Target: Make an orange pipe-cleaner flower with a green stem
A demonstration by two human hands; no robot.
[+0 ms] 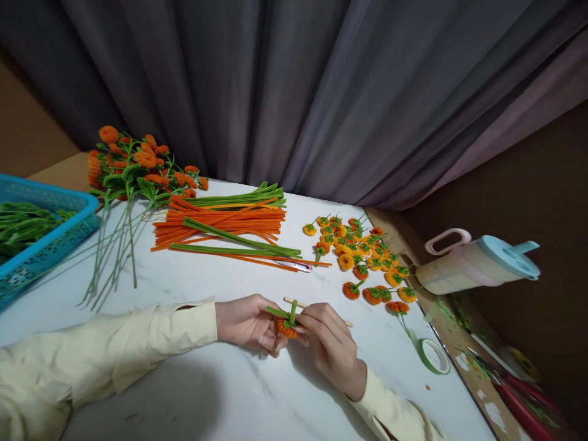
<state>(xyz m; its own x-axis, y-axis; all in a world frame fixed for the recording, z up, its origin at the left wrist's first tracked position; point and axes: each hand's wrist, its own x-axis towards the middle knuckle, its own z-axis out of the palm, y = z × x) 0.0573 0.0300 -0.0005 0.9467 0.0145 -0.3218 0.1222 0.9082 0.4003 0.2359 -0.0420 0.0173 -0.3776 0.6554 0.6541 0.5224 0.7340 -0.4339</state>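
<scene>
Between my two hands, above the white table, is a small orange pipe-cleaner pumpkin [287, 329] with green pipe cleaner on its top. One green end points up and another runs left toward my left hand. My left hand [252, 323] holds the pumpkin from the left, its fingers curled under. From the right, the fingers of my right hand [334, 343] pinch at its green top and side. A thin wooden stick [296, 302] lies behind my right hand, partly hidden by it. Beyond my hands lie orange pipe cleaners [220, 223] and green pipe cleaners [248, 196].
Several small orange and yellow pumpkins [346, 262] lie at right, by a green tape roll [435, 356] and a tumbler [478, 263]. Orange flowers [145, 159] and a blue basket [50, 245] are at left. Red-handled pliers [519, 401] lie at the right edge. A craft knife [298, 266] lies mid-table.
</scene>
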